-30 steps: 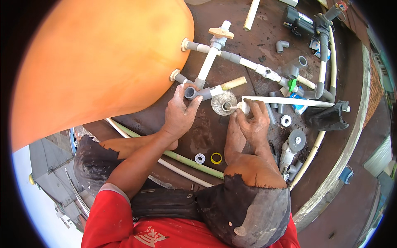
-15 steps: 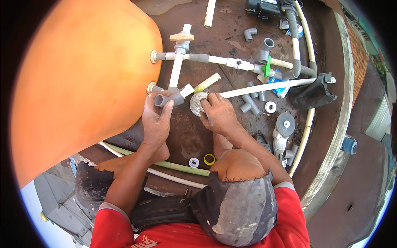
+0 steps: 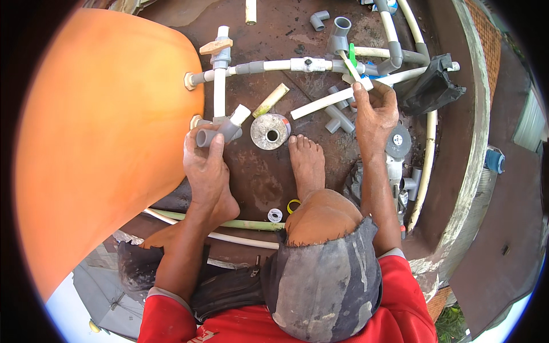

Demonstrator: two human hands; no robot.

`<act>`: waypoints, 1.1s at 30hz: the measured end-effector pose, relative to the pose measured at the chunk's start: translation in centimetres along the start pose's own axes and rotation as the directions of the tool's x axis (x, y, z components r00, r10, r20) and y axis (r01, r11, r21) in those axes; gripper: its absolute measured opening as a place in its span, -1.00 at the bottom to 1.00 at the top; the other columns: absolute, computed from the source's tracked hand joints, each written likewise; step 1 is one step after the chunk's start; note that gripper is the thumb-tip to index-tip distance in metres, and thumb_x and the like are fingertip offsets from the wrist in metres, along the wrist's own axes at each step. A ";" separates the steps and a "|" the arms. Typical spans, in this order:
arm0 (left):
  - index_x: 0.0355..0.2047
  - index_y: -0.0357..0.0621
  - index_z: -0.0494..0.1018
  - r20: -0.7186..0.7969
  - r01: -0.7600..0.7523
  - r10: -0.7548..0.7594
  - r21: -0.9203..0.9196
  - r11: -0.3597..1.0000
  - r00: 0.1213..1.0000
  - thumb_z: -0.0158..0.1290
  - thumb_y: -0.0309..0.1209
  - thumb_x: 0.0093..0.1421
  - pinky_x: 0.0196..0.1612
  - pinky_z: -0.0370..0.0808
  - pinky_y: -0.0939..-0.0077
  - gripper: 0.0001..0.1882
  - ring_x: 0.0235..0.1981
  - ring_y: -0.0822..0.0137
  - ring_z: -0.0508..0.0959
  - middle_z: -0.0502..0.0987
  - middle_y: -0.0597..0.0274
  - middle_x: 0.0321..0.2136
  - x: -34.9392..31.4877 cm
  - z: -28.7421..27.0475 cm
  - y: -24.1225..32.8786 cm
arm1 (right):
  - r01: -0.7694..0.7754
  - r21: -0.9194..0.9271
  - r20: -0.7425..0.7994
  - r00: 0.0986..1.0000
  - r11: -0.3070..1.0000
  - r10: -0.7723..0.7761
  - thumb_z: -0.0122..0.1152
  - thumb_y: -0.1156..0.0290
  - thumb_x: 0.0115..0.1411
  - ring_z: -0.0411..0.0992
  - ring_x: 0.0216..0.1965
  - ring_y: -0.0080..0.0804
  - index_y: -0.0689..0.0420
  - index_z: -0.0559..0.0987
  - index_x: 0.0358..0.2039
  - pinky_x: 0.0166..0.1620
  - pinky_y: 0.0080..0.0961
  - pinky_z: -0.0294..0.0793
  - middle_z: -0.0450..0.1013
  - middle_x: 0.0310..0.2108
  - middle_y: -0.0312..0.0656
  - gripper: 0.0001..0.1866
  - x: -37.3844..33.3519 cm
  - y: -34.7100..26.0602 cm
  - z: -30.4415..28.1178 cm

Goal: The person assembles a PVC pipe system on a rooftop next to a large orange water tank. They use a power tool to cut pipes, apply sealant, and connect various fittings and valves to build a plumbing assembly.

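Note:
My left hand (image 3: 206,160) is closed around a grey pipe fitting (image 3: 226,132). A short white pipe stub points up and right from it, and one round mouth faces me. Behind it is the lower outlet of the orange tank (image 3: 114,126); whether they touch is hidden. My right hand (image 3: 377,117) is raised at the right, thumb and fingers pinching a thin white stick (image 3: 353,70) above a long white pipe (image 3: 329,103). Between my hands a round tin (image 3: 271,132) stands with a dark hole in its top. Past it lies a stained pipe piece (image 3: 270,100).
A white pipe line with an orange-handled valve (image 3: 217,47) runs from the tank. Grey tees (image 3: 338,118), an upright grey fitting (image 3: 339,37), an angle grinder (image 3: 397,146) and a black plastic bag (image 3: 433,86) lie at the right. A white tape roll (image 3: 275,215) is beside my foot.
My right hand has left the top of the tin and moved right, now holding a thin white stick. The tin's hole shows. My left hand keeps the grey fitting; the view has shifted.

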State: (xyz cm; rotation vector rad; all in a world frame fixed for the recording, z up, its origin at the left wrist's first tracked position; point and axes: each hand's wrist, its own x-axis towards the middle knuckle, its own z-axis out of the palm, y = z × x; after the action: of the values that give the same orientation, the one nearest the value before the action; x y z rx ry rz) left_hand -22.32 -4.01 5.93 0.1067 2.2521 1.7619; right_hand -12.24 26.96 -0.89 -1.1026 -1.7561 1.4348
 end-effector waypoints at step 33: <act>0.16 -0.38 0.42 0.049 0.074 -0.070 -0.082 0.994 0.996 0.14 -0.49 0.53 0.14 0.69 0.28 -0.70 0.05 0.29 0.62 0.53 0.03 0.05 0.4 1.4 1.3 | 0.352 -0.393 0.058 0.931 0.849 -0.360 0.56 0.32 0.24 0.59 -0.39 -0.20 0.28 0.51 -0.28 -0.32 -0.21 0.62 0.54 -0.28 -0.03 -0.63 0.6 0.3 1.9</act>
State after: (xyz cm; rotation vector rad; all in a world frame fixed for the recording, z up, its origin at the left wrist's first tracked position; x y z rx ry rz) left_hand -22.47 -2.32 6.85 0.0474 2.1194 1.7947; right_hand -14.10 26.59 -1.68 -0.9074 -2.1654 0.8596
